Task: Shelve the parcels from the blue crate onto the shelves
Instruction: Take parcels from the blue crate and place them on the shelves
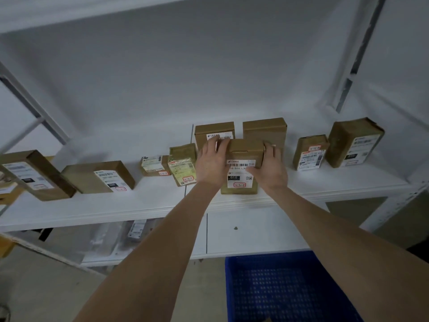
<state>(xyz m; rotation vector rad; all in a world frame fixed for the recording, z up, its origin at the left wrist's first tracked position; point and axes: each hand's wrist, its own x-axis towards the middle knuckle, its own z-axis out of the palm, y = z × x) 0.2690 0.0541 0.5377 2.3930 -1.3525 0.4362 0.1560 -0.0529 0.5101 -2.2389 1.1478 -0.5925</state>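
A brown cardboard parcel (pixel 245 149) with a white shipping label stands on the white shelf (pixel 139 205), near its front edge. My left hand (pixel 212 162) grips its left side and my right hand (pixel 269 165) grips its right side, thumb over the label. Two taller brown boxes stand right behind it, one on the left (pixel 214 132) and one on the right (pixel 264 130). The blue crate (pixel 287 289) sits below at the bottom right; the part of its inside that shows looks bare.
Several other labelled parcels line the shelf: two large ones at far left (pixel 34 175), small ones left of my hands (pixel 183 163), two at right (pixel 355 141). A lower shelf (pixel 255 231) holds plastic-wrapped items. Shelf uprights rise at both sides.
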